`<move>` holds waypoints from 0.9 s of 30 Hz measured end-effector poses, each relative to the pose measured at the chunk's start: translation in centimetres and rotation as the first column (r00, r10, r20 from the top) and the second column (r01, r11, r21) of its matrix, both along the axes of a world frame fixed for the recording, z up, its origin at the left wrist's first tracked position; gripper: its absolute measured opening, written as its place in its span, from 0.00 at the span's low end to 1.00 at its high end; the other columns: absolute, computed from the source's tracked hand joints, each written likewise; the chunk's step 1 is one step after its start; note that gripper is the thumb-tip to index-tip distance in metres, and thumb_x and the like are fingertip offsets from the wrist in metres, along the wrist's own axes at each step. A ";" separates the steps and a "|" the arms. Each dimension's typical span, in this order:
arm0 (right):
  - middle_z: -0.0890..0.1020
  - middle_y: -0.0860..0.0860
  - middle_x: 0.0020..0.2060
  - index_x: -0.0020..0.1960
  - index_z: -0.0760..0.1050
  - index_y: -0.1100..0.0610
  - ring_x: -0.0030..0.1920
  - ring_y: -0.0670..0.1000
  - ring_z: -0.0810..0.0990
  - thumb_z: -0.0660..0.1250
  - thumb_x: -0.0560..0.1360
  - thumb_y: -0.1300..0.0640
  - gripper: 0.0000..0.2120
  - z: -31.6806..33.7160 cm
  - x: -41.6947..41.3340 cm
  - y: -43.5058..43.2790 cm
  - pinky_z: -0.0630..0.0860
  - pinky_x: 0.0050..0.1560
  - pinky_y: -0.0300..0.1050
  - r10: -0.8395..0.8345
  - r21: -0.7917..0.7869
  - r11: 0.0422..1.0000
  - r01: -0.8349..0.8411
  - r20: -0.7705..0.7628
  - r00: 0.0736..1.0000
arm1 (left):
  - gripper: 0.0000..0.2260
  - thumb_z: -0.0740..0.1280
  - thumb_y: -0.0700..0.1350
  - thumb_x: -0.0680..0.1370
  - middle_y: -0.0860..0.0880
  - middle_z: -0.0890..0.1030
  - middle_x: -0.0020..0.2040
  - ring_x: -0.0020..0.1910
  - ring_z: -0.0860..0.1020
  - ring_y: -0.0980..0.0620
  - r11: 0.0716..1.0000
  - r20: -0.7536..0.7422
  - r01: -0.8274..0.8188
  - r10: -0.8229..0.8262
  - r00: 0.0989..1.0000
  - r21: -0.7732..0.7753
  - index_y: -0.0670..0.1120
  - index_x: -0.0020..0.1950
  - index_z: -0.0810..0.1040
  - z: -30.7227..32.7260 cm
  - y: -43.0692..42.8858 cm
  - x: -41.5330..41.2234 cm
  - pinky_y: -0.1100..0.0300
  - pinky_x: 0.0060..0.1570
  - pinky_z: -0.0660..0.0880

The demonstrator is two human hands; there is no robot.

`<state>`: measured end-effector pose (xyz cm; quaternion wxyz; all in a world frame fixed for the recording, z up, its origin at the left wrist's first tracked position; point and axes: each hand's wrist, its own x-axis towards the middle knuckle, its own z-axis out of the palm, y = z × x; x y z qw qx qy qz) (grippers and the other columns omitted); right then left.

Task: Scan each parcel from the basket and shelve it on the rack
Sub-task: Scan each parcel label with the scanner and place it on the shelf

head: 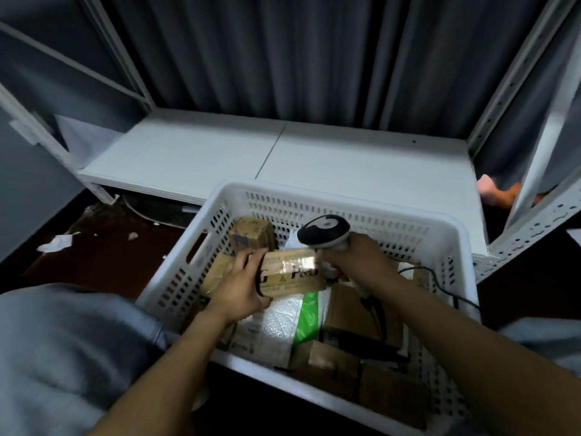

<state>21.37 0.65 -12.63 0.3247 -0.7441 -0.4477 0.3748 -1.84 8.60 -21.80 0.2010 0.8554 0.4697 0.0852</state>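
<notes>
Over the white basket (317, 191), the left hand (240, 289) grips a small cardboard parcel (292, 273) while the right hand (355, 261) holds the scanner (323, 231) close above it; tilting the glossy label off the glare should help the read.

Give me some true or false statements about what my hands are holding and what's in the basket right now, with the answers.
1. The left hand holds a cardboard parcel over the basket. True.
2. The scanner is in the left hand. False: the right hand grips it.
3. The basket is black. False: it is white.
4. A bag with a green patch lies in the basket. True.
</notes>
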 end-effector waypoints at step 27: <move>0.79 0.53 0.28 0.38 0.76 0.58 0.25 0.50 0.78 0.66 0.78 0.57 0.11 2.7 2.2 -2.6 0.73 0.27 0.39 -0.220 -0.028 0.947 0.320 -0.784 0.581 | 0.38 0.72 0.53 0.73 0.57 0.71 0.67 0.62 0.71 0.59 0.842 0.562 -0.203 0.493 0.664 -0.500 0.54 0.78 0.56 10.5 -4.3 2.1 0.65 0.62 0.67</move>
